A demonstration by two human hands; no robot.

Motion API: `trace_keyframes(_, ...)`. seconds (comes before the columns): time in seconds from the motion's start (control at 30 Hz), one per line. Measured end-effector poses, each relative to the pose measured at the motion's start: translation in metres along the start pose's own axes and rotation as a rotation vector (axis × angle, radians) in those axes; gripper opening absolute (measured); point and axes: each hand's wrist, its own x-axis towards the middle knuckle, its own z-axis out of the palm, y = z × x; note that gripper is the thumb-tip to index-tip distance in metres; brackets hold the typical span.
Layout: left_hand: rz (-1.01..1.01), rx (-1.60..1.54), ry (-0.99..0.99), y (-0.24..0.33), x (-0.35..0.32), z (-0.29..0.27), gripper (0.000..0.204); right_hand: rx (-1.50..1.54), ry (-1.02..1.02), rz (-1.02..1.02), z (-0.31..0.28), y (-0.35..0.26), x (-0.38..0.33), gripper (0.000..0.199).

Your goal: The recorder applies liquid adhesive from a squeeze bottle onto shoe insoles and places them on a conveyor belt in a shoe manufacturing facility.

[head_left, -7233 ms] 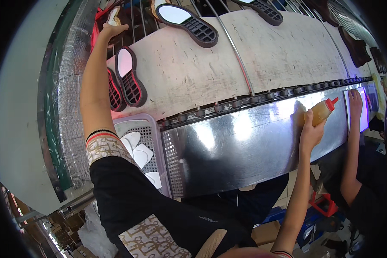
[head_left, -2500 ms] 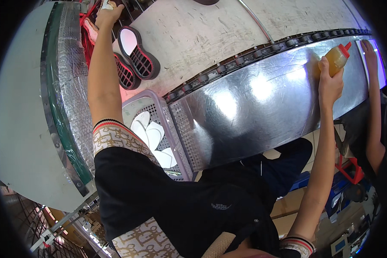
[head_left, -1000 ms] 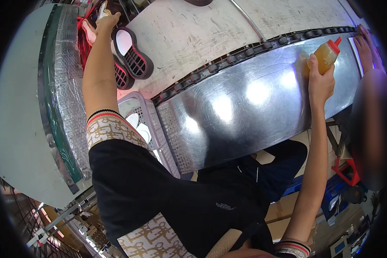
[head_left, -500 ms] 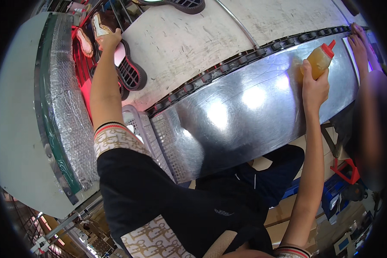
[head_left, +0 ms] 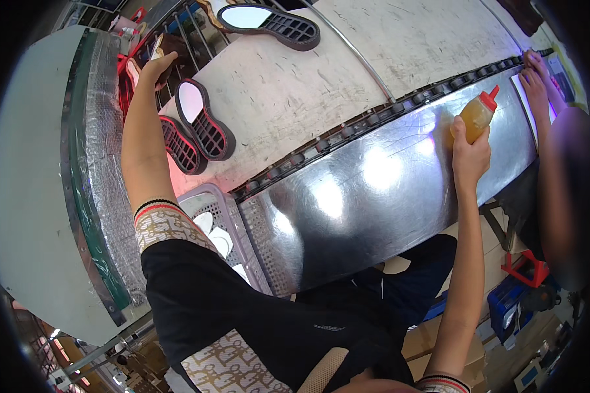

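My right hand (head_left: 471, 154) is wrapped round a squeeze bottle (head_left: 476, 118) of amber liquid with a red nozzle cap, held tilted over the shiny metal ledge. At the far left, my left hand (head_left: 158, 69) is closed on a dark brown shoe upper (head_left: 171, 48) above the rack of bars; part of the upper is hidden by the hand. A cream-bottomed upper (head_left: 132, 71) shows behind my left forearm. Beside that arm lie two black shoe soles, one with a white front part (head_left: 204, 121) and a partly overlapped one (head_left: 181, 145), lattice heels facing up.
Another sole (head_left: 270, 25) lies farther off on the pale belt (head_left: 321, 85). A chain (head_left: 347, 131) and a metal ledge (head_left: 373, 203) run along its near side. A lilac basket (head_left: 233, 216) holds white pieces. At right, a co-worker's hands (head_left: 536, 85) are near the ledge.
The view has tilted, so the belt and soles sit lower. My left hand has moved away from the soles, and the brown upper has turned. My right hand still holds the bottle.
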Motion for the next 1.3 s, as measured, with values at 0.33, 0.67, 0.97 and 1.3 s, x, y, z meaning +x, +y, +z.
trace_keyframes(0.33, 0.269, -0.126, 0.31, -0.01, 0.011, 0.006, 0.09, -0.022, 0.008, -0.008, -0.002, -0.005, -0.003, 0.058)
trace_keyframes(0.67, 0.249, 0.064, 0.386, -0.001, -0.028, 0.011, 0.095, -0.014, -0.005, -0.02, -0.002, -0.007, -0.007, 0.057)
trace_keyframes(0.97, 0.173, -1.411, -0.22, -0.06, -0.032, -0.013, 0.092, 0.006, -0.015, 0.01, -0.004, -0.011, -0.008, 0.057)
trace_keyframes(1.3, 0.744, 0.207, 0.354, -0.115, -0.143, 0.048, 0.05, -0.01, -0.031, 0.001, -0.007, -0.014, -0.012, 0.064)
